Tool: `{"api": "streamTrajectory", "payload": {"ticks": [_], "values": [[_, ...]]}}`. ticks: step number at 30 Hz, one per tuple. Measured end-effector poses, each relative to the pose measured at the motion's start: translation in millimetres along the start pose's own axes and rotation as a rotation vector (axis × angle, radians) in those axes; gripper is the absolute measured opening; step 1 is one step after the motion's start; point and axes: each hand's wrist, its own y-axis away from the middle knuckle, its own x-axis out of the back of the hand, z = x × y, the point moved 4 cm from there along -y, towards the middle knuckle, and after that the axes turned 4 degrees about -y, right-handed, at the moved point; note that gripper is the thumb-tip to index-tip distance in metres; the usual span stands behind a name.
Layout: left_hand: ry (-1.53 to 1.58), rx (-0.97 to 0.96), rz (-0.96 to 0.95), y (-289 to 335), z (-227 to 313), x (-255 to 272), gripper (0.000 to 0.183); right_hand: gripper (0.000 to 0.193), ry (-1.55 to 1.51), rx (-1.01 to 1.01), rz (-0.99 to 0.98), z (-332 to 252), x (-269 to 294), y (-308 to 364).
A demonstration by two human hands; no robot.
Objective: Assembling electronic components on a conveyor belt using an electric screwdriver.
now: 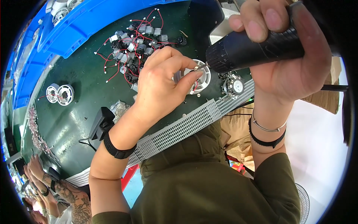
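Note:
A black power screwdriver (pixel 257 50) lies in the grip of my right hand (pixel 291 71), its bit (pixel 203 67) aimed left. At the tip of that bit, the thumb and forefinger of my left hand (pixel 160 80) are pinched together. Something small and metallic shows between them, too small to name. Just under these fingertips sits a white round spoked plastic part (pixel 204 80) on the table, partly hidden by my left hand. A bit of red wire shows inside it. Right of it stands a round metal dish (pixel 234 86) with small metal pieces around it.
Beyond my left hand lies a heap of small motors (pixel 141 43) with red wires. Two joined white wheel parts (pixel 60 94) rest on the left of the green table (pixel 93 82). Blue bins (pixel 78 33) line the far edge. A co-worker's tattooed arm (pixel 71 194) shows lower left.

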Motion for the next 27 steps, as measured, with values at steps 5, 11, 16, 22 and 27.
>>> {"api": "streamTrajectory", "payload": {"ticks": [5,11,16,22,27], "values": [[0.009,-0.003,0.013,0.4,-0.4,-0.6,0.014,0.048,-0.014,-0.013,0.007,0.7,-4.7,0.0],[-0.017,0.056,0.060,0.7,1.6,-3.0,0.014,0.054,0.193,-0.001,0.198,14.3,6.1,9.1],[-0.075,0.008,0.004,1.0,2.5,-1.0,0.016,0.055,0.175,-0.003,0.169,16.2,4.2,7.0],[-0.005,0.069,-0.017,1.2,0.9,15.3,0.021,0.057,0.143,-0.007,0.128,16.2,3.8,5.3],[-0.030,0.089,0.014,10.5,-12.6,20.0,0.017,0.059,0.115,-0.013,0.084,19.5,0.4,3.6]]}}
